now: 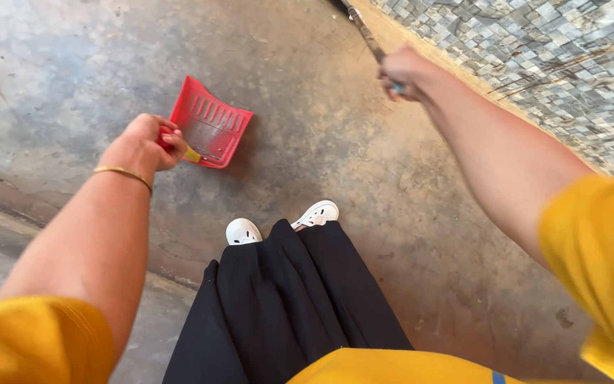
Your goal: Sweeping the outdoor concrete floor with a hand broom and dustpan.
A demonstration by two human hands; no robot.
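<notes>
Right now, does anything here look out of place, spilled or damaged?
Nothing stands out. The left hand holds a red dustpan low over the concrete floor, and the right hand grips a long handle. The floor is stained and worn, but no spill or breakage shows.

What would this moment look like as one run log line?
left hand: grips red plastic dustpan | right hand: grips long thin handle | surface: stained concrete floor
</notes>
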